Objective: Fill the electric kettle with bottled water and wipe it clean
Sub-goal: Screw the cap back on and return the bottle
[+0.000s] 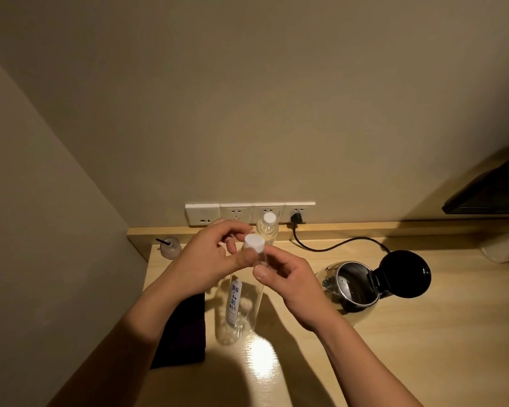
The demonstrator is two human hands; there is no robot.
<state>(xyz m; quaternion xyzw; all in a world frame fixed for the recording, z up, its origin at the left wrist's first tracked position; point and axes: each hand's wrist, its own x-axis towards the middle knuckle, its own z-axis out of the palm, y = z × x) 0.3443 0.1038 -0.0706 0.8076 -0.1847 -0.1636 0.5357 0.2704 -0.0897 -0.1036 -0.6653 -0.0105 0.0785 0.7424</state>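
Note:
A clear plastic water bottle (241, 304) with a white label stands upright on the wooden desk (394, 348). My left hand (209, 259) pinches its white cap (254, 243) at the top. My right hand (291, 283) grips the bottle's neck just below the cap. The electric kettle (356, 286) stands to the right with its black lid (404, 273) flipped open; whether it holds water I cannot tell. A dark folded cloth (185, 330) lies left of the bottle, partly under my left forearm.
A second capped bottle (267, 227) stands at the back by the wall sockets (249, 213). The kettle's black cord (329, 245) runs from a plug across the desk. A small bottle with a black straw (169, 248) sits back left. A white crumpled item (503, 248) lies far right.

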